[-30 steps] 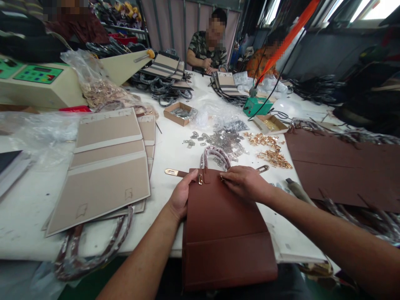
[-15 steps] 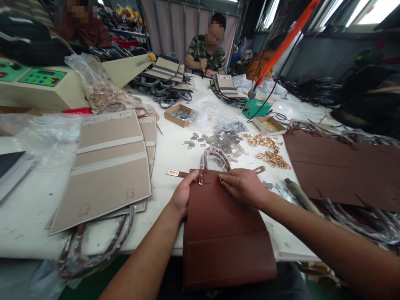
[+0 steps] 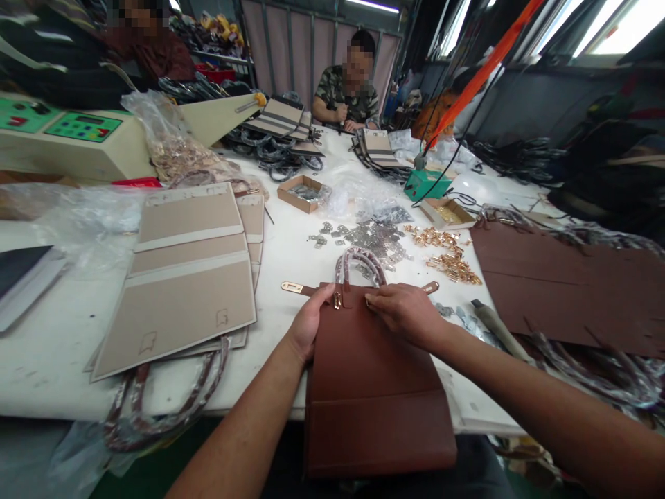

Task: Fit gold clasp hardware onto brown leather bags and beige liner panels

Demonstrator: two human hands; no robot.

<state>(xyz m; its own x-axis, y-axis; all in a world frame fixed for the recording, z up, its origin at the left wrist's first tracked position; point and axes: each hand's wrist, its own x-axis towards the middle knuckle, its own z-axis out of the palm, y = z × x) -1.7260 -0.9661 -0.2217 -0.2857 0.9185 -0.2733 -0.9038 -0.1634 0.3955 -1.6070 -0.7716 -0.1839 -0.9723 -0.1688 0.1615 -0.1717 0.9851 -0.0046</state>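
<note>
A reddish-brown leather bag panel [image 3: 379, 388] extends over the table's front edge, its plastic-wrapped handle [image 3: 361, 258] at the far end. My left hand [image 3: 307, 322] grips the panel's upper left edge, thumb on top beside a small gold clasp [image 3: 337, 301]; its other fingers are hidden underneath. My right hand [image 3: 402, 310] is over the upper right part, fingertips pinched on a small gold piece [image 3: 368, 301], mostly covered by the fingers. Straps with gold tips stick out at both sides, the left tip [image 3: 292, 287] fully in sight.
Beige panels [image 3: 181, 298] are stacked at left. Metal plates [image 3: 371, 242] and gold fittings [image 3: 451, 267] lie beyond the bag. A green box [image 3: 427, 184] stands behind. Brown panels [image 3: 566, 284] and a wrapped tool [image 3: 499, 329] are at right. A person [image 3: 346, 93] sits across the table.
The view has shifted slightly, so the table's contents appear a little to the right. Both hands keep nearly the same places on the panel.
</note>
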